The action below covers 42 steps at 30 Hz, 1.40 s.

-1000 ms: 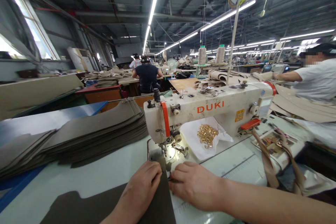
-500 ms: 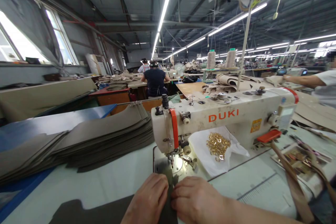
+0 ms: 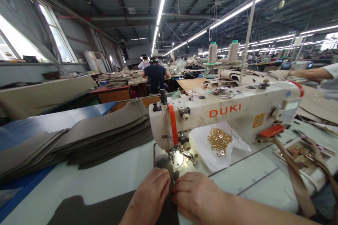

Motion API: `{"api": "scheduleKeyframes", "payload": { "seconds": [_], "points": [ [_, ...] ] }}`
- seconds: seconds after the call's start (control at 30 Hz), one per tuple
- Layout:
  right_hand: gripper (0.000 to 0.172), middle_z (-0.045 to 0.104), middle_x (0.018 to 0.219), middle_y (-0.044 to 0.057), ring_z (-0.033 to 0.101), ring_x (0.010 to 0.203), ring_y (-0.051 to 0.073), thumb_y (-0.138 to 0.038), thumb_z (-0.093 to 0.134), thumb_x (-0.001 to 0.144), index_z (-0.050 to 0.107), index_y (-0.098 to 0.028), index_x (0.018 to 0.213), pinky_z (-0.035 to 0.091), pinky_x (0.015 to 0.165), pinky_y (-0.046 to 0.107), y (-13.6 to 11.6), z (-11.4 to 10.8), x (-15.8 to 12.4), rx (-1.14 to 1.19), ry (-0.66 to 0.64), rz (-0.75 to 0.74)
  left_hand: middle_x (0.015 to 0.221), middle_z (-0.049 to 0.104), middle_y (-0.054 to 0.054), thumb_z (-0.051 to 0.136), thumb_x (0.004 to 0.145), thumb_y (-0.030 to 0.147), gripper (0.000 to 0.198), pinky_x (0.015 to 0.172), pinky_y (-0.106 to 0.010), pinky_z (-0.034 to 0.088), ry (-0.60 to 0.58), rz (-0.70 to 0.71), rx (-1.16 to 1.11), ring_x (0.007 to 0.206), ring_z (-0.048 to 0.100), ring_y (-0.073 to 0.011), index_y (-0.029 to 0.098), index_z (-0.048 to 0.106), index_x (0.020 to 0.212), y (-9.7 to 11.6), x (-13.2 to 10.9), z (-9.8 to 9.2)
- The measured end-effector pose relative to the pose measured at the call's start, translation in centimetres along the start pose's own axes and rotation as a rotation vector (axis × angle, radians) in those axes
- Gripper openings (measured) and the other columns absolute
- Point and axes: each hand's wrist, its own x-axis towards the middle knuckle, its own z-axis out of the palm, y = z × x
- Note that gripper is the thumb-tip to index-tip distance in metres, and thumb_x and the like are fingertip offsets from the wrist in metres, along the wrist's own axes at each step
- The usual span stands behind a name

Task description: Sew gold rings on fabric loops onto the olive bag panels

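Observation:
A dark grey-brown fabric piece (image 3: 92, 210) lies flat on the pale table, its narrow end reaching the foot of the white sewing machine (image 3: 198, 112). My left hand (image 3: 151, 195) is closed on the edge of this piece, just in front of the needle plate (image 3: 178, 160). Close beside it on the right, my right hand (image 3: 194, 194) has its fingers bent together at the same edge. What my right fingertips pinch is hidden. A narrow gap separates the two hands, with dark material showing between them.
Stacked dark fabric pieces (image 3: 111, 132) lie left of the machine. Small gold metal rings (image 3: 219, 141) rest on white paper (image 3: 202, 147) under the machine arm. A parts tray (image 3: 283, 161) with straps (image 3: 295, 182) sits at right. A person's arm (image 3: 311, 72) reaches in; other people work ahead.
The view has tilted a little, so the machine sits slightly higher in the picture. Both hands keep nearly the same place before the needle, still at the fabric edge.

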Motion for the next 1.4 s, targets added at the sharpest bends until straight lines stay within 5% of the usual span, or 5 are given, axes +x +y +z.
{"api": "scheduleKeyframes", "payload": {
  "seconds": [0.5, 0.8, 1.4],
  "points": [
    [0.017, 0.068, 0.098, 0.008, 0.059, 0.098, 0.020, -0.022, 0.056, 0.083, 0.064, -0.012, 0.095, 0.042, 0.095, 0.028, 0.00, -0.18, 0.30, 0.079, 0.016, 0.194, 0.071, 0.065, -0.002, 0.042, 0.083, 0.007, 0.022, 0.062, -0.028, 0.056, 0.015, -0.070, -0.061, 0.065, 0.064, -0.0168, 0.021, 0.057, 0.075, 0.10, 0.10, -0.26],
    [0.017, 0.068, 0.098, 0.009, 0.059, 0.097, 0.019, -0.020, 0.053, 0.084, 0.064, -0.012, 0.094, 0.040, 0.097, 0.028, 0.06, 0.05, 0.16, 0.078, 0.003, 0.164, 0.073, 0.067, -0.003, 0.045, 0.079, 0.007, 0.020, 0.063, -0.028, 0.056, -0.024, -0.147, -0.078, 0.067, 0.065, -0.0172, 0.021, 0.059, 0.074, 0.09, -0.07, -0.06],
    [0.015, 0.070, 0.094, 0.007, 0.060, 0.090, 0.019, -0.021, 0.052, 0.086, 0.064, -0.013, 0.090, 0.044, 0.089, 0.029, -0.10, 0.53, -0.22, -0.030, 0.010, 0.084, 0.069, 0.065, -0.002, 0.042, 0.083, 0.009, 0.021, 0.060, -0.026, 0.056, 0.016, -0.060, -0.048, 0.063, 0.064, -0.0163, 0.021, 0.056, 0.072, -0.04, 0.22, -0.13]
  ]
}}
